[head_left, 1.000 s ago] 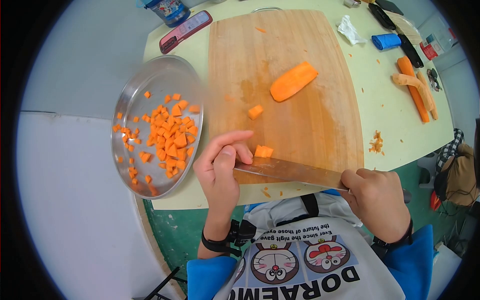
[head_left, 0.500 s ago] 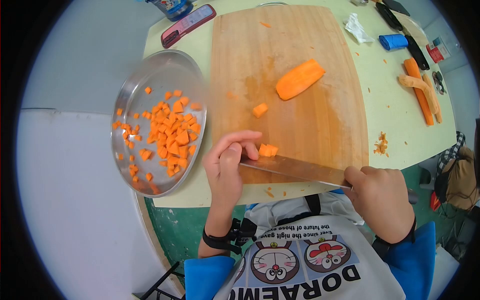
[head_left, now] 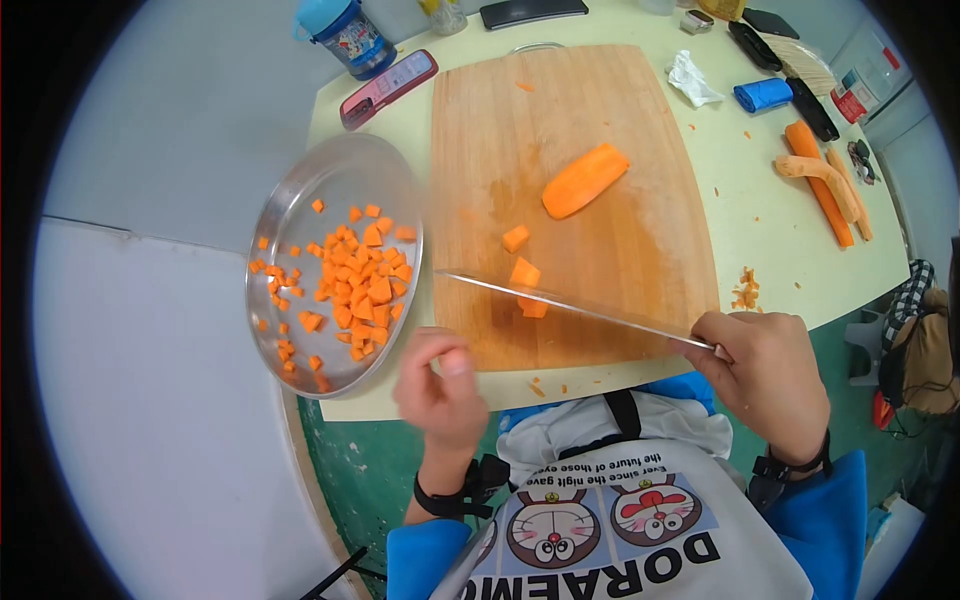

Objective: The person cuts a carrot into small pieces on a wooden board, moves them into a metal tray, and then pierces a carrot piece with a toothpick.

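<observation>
My right hand [head_left: 765, 375] grips a kitchen knife [head_left: 590, 310] at the right front of the wooden cutting board [head_left: 640, 240]. The long blade points left, edge-on to me, passing over cut carrot pieces [head_left: 525, 272] and partly hiding them. A single carrot chunk [head_left: 515, 238] lies just beyond. Farther back rests a larger peeled carrot piece [head_left: 586, 181]. My left hand [head_left: 440, 385], fingers curled closed with nothing visible in them, is at the board's front left corner, beside the oval metal tray [head_left: 275, 215], which holds many diced carrot pieces [head_left: 360, 280].
A phone in a red case [head_left: 390, 88] and a blue bottle [head_left: 345, 38] stand behind the tray. At the right lie carrots [head_left: 825, 185], a blue roll [head_left: 762, 95], crumpled tissue [head_left: 692, 80] and carrot peelings [head_left: 745, 290]. A dark phone [head_left: 533, 12] lies at the back.
My left hand has drawn back from the carrot pieces towards me. The knife has lifted and swung its tip farther away, now over the pieces. The view has shifted slightly.
</observation>
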Available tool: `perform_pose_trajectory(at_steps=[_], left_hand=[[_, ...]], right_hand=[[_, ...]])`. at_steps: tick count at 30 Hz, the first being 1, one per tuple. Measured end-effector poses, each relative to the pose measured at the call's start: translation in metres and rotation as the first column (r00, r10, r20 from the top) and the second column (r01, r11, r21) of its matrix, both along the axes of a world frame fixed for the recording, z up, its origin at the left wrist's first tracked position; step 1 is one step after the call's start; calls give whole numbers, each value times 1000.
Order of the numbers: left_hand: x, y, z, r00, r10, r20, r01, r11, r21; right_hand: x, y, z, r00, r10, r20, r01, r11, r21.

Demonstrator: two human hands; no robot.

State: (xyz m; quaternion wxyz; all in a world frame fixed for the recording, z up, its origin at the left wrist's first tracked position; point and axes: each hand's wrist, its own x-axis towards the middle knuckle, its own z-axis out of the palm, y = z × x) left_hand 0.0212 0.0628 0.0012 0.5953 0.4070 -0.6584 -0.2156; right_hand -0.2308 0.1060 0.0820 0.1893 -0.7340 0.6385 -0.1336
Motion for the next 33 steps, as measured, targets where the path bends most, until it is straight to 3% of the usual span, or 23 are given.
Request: perform_pose_trajectory(at_steps=[2, 3, 5, 6, 8, 15, 17, 21, 27, 29, 30, 32, 33], left_hand=[[-8, 4, -7, 960, 14, 279, -66, 982, 178], [-13, 3, -7, 960, 15, 280, -66, 982, 175], [-23, -1, -7, 898, -13, 441, -81, 978, 193], [-25, -4, -10, 898, -11, 440, -82, 978, 193], [-28, -12, -18, 798, 35, 602, -61, 998, 23], [-32, -9, -2, 783, 39, 620, -161, 977, 141], [-41, -9, -5, 920, 74, 386, -174, 957, 233], [-48, -17, -10, 901, 78, 428, -161, 974, 161], [-38, -10, -15, 928, 136, 347, -257, 908, 331], [-40, -10, -15, 895, 92, 437, -169, 976, 141], [-40, -11, -15, 893, 93, 440, -170, 976, 139], [-35, -14, -15, 668, 58, 742, -36, 998, -45], [-32, -16, -16, 665, 60, 745, -38, 998, -47]], right_hand=[[-1, 0, -3, 999, -31, -40, 30, 999, -24], [-1, 1, -4, 999, -31, -39, 30, 999, -26], [-1, 3, -4, 997, -63, -38, 62, 998, -21], [-1, 4, -4, 997, -62, -39, 61, 998, -22], [-3, 4, -5, 998, -55, -39, 55, 998, -23], [-10, 6, -14, 993, -82, -87, 81, 997, -17], [-10, 7, -17, 996, -63, -58, 61, 998, -30], [-9, 9, -15, 998, -46, -38, 45, 999, -20], [-15, 12, -17, 998, -36, -42, 33, 998, -57], [-20, 12, -21, 996, -63, -57, 52, 984, -167], [-23, 12, -24, 997, -62, -53, 52, 984, -169], [-31, 13, -29, 993, -103, -57, 83, 956, -283], [-35, 14, -31, 993, -101, -53, 82, 955, -284]])
